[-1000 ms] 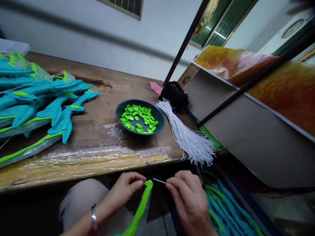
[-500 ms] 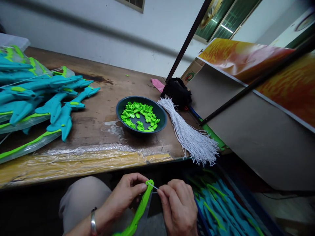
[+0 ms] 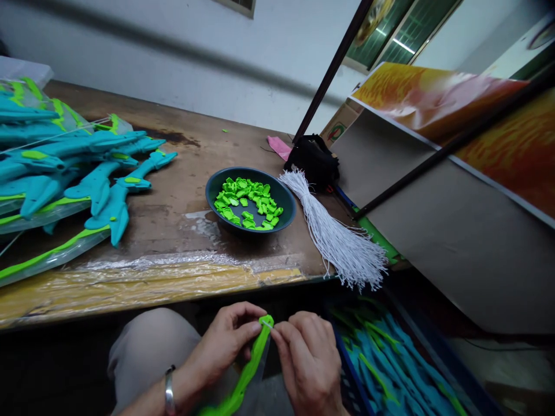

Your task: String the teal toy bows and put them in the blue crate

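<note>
Thumb and fingers of my left hand [image 3: 225, 344] pinch a long bright green plastic strip [image 3: 248, 375] near its upper tip, where clear film hangs along its edge. My right hand [image 3: 310, 358] is closed on a thin white cord [image 3: 267, 325] right beside that tip. The cord lies across the strip's end; whether it passes through a hole there I cannot tell. Beyond my hands, a dark round bowl [image 3: 212, 190] on the table holds many small green plastic pieces [image 3: 247, 199]. A bundle of white cords [image 3: 333, 237] lies to the bowl's right.
Blue plastic toy parts with green strips [image 3: 117, 202] are piled on the table's [image 3: 173, 190] left. A blue crate [image 3: 353, 375] of similar parts [image 3: 390, 358] stands low at right. A black bag [image 3: 312, 162], dark poles [image 3: 399, 173] and a large printed board [image 3: 411, 231] border the right side.
My right hand has moved left, close to the strip's tip, and less cord shows between its fingers and the strip. My left hand keeps its pinch.
</note>
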{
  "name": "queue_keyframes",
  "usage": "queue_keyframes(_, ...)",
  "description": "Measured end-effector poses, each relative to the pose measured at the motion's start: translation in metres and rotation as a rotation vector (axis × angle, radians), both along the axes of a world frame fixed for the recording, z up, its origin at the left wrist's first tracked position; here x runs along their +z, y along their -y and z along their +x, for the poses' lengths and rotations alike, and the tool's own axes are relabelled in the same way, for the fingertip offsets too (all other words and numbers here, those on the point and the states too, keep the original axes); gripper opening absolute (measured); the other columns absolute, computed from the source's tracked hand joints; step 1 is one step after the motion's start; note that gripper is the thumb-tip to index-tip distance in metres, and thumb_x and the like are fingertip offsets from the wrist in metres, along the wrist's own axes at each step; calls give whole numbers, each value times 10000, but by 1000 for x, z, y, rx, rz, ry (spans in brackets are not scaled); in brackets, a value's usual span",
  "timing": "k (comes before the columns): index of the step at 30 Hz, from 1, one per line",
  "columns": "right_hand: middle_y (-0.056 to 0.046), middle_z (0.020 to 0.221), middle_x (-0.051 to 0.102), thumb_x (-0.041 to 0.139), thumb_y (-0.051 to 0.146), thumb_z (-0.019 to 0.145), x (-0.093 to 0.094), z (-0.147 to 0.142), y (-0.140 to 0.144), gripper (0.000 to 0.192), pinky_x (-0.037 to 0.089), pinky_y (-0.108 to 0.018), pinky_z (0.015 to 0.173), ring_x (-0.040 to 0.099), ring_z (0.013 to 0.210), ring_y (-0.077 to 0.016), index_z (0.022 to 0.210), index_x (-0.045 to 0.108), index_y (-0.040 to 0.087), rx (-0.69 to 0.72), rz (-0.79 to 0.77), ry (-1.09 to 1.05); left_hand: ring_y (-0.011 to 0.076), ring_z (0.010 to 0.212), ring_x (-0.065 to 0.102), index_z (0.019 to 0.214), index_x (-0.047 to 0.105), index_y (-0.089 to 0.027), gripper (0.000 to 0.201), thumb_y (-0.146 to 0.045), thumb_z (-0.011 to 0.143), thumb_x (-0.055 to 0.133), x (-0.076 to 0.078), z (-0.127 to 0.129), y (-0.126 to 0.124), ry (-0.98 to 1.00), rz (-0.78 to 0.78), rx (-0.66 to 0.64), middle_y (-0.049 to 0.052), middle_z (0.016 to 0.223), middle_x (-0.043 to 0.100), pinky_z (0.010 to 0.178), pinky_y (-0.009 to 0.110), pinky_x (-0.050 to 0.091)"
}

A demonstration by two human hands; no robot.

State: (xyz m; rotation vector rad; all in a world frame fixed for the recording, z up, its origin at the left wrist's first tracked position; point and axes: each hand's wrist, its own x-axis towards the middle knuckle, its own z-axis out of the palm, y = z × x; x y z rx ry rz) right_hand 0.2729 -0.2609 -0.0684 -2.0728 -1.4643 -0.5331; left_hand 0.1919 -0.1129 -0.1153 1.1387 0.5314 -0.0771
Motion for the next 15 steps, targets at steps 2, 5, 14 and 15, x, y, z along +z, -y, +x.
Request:
queue_keyframes(2, -49, 800, 539, 523, 77, 987, -2, -1, -5, 128, 357, -343, 711, 503, 765, -192, 912, 601, 145, -1, 4, 6, 100, 509, 498, 1027, 671, -129, 356, -380, 778, 631, -5, 0, 1, 21, 49, -23, -20, 694, 597, 507, 239, 375)
queue_keyframes(5, -52, 806, 552, 498, 126, 1015, -8, -4, -13, 147, 370, -333, 681, 512, 746, -195, 934, 616, 156, -40, -22, 9, 118, 465, 492, 960, 660, -130, 270, -338, 841, 537, -14, 1, 1, 53, 179, -93, -25, 625, 560, 465, 242, 360)
queue_keyframes(14, -85, 955, 698, 480, 230, 973, -56, 26, -4, 174, 542, -356, 686, 684, 833, -236, 1061, 629, 205, 124, -144, -45, 233, 819, 559, 793, 654, -228, 198, -106, 852, 510, -2, -66, -47, 117, 884, 256, 63, 891, 622, 774, 355, 427)
queue_keyframes(15, -95, 1004, 714, 522, 264, 948, -65, 34, -2, 218, 559, -389, 705, 700, 881, -263, 1129, 637, 222, 204, -149, -39, 242, 843, 561, 788, 651, -233, 190, -107, 850, 524, 0, -89, -63, 51, 957, 361, 65, 895, 620, 798, 361, 427)
